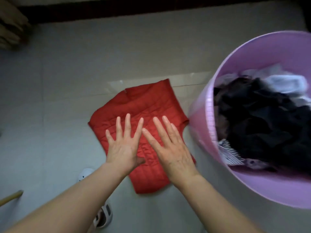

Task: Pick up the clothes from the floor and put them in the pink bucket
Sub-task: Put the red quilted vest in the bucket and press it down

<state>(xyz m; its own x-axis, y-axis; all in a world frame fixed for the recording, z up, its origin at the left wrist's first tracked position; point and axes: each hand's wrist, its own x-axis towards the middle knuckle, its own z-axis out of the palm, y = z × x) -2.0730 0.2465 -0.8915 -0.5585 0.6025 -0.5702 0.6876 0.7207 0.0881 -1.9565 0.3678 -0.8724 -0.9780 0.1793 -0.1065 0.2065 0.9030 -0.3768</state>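
Note:
A red quilted garment (141, 105) lies flat on the pale tiled floor in the middle of the view. My left hand (123, 145) and my right hand (170, 145) are side by side over its lower half, fingers spread and palms down, holding nothing. Whether the palms touch the cloth I cannot tell. The pink bucket (200, 106) stands on the right, close to the garment's right edge. Inside it are dark clothes (262, 123), some white cloth and a striped piece.
White sandals (103, 214) show near the bottom, between my forearms. A wooden stick end (11, 197) pokes in at the lower left. A dark baseboard (151, 7) runs along the top, with folded tan fabric (11, 29) in the upper left corner.

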